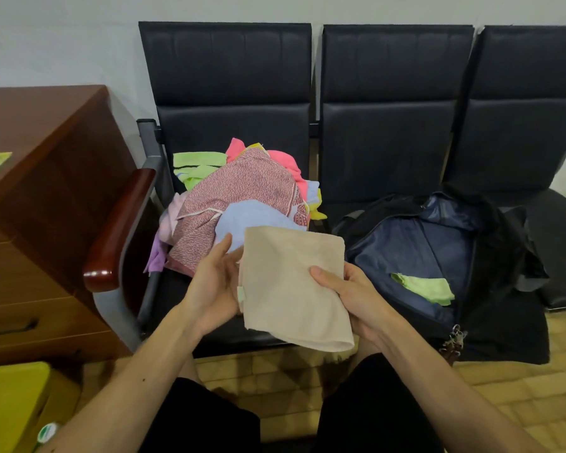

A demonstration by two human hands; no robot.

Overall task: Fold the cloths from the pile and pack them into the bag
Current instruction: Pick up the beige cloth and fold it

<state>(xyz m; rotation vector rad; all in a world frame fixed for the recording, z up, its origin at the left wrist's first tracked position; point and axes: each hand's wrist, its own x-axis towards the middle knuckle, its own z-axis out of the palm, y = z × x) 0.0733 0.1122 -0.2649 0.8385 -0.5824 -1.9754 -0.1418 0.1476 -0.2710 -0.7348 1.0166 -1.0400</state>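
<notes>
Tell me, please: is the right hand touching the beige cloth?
Touching. The head view shows the right hand holding the beige cloth at its right edge, with the thumb pressed on top of the fabric and no gap visible.

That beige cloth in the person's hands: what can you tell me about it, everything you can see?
The beige cloth is plain, soft-looking fabric like towelling, folded into a rough rectangle with a small pale tag on its left edge. It is held above the seat's front edge, between the pile and the open bag. The left hand touches its left edge with fingers nearly straight; the right hand grips its right side, thumb on top. Its lower corner droops.
</notes>
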